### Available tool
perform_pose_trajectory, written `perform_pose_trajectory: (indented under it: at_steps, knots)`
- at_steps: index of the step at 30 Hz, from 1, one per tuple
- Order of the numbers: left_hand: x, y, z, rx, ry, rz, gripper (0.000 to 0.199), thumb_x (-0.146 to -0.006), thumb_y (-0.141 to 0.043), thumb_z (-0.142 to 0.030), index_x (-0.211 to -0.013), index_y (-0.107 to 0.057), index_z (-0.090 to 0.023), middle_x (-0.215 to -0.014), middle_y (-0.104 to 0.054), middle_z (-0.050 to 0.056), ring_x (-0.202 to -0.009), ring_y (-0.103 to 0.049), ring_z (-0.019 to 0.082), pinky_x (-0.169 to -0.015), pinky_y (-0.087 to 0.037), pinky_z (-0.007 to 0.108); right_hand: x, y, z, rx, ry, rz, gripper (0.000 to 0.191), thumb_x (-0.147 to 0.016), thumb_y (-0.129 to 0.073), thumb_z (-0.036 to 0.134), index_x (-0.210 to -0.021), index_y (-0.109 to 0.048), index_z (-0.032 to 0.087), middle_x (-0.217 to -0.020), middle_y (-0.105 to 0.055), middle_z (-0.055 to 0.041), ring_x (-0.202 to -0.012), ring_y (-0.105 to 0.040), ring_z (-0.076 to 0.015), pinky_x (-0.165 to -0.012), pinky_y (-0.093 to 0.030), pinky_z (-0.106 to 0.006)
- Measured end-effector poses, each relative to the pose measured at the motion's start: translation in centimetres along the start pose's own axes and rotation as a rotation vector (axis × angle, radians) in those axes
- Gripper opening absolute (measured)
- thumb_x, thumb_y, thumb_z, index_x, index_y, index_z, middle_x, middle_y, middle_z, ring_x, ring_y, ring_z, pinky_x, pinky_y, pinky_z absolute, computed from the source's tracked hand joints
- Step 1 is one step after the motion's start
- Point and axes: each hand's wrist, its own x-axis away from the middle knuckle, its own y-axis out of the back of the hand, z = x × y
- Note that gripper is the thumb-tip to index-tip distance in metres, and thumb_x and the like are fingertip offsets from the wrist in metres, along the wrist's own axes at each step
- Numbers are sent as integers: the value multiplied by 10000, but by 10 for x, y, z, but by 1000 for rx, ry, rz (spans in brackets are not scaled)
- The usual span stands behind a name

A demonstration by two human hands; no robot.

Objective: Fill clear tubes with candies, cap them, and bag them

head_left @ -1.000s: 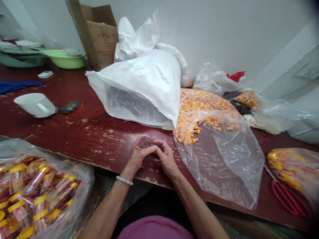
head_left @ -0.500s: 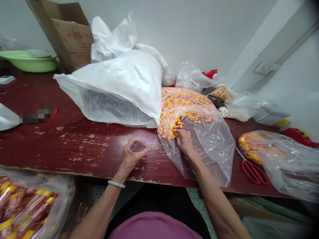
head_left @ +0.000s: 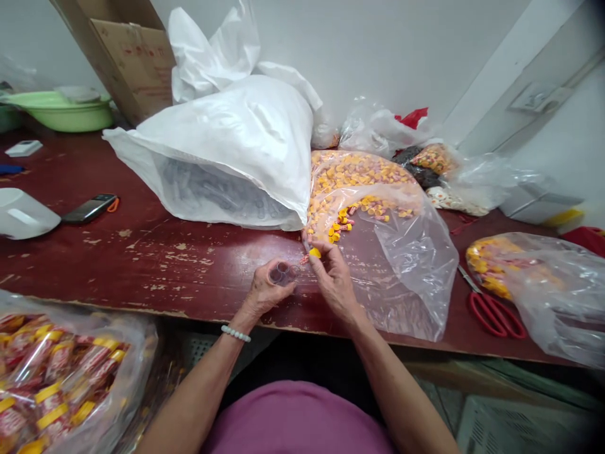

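Observation:
My left hand (head_left: 266,291) is wrapped round some clear plastic tubes (head_left: 282,273), their round open ends facing up. Just to the right, my right hand (head_left: 333,277) pinches a small piece with a yellow cap (head_left: 314,253) and a pink patterned part. A clear plastic bag (head_left: 406,252) of yellow-capped pieces (head_left: 363,170) lies behind and beside my right hand, some pieces loose at its mouth. Left of it, a large white sack (head_left: 236,139) lies open toward me, with many clear tubes (head_left: 212,192) inside.
Red-handled scissors (head_left: 496,314) and another bag of yellow-capped pieces (head_left: 491,265) lie at the right. A phone (head_left: 92,208) and white container (head_left: 23,214) are at the left. Below the table edge, lower left, is a bag of filled tubes (head_left: 61,372).
My right hand has drawn back left from the pile in the clear bag, now holding a yellow-capped piece near the tubes. My left hand has shifted slightly right. The view has moved a little.

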Motion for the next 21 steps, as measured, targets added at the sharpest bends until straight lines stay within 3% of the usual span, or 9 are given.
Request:
perform_pose_trajectory:
  at_steps: [4,6,11,15,18,21]
  knots:
    - [0,0,2,-30,-23,1,232,-577,-700,-137,-796,-629,-164,-715,-677,14,-633,-609,139,-602,-476,226,10,-6,1,251,83,116,255,-854,-534,343,-1086,-580,248,-938,-612,-23,-794,-552,-155,-772,-456,-302]
    - [0,0,4,-53,-35,-4,227,-581,-691,-133,-795,-625,-166,-707,-670,7,-621,-599,133,-594,-470,222,10,-2,2,294,127,156,255,-858,-526,314,-1099,-577,246,-1008,-604,-34,-865,-557,-166,-802,-454,-310]
    - [-1,2,7,-87,-36,-20,232,-575,-683,-128,-793,-615,-167,-684,-646,-12,-599,-579,124,-578,-457,215,5,3,1,326,289,44,294,-825,-413,99,-1013,-589,241,-1123,-534,-49,-1115,-492,-185,-978,-390,-368]
    - [0,3,7,-101,-54,-14,268,-561,-671,-106,-818,-628,-170,-697,-649,-9,-615,-581,132,-581,-456,220,12,-3,-9,550,391,197,503,-647,-391,-26,-1016,-610,237,-1184,-492,-59,-1164,-448,-200,-1003,-379,-395]
    - [0,3,6,-87,-49,-27,257,-553,-675,-106,-798,-633,-174,-674,-643,-13,-596,-574,130,-564,-451,219,14,2,-10,597,407,270,547,-636,-394,-32,-1053,-610,249,-1209,-481,-63,-1146,-460,-199,-966,-412,-379]
    - [-1,2,4,-34,-6,-44,239,-550,-687,-118,-775,-626,-174,-657,-646,-13,-583,-579,128,-559,-454,217,1,20,-11,560,420,119,446,-708,-390,2,-1007,-618,241,-1139,-522,-67,-1092,-498,-188,-941,-419,-364]
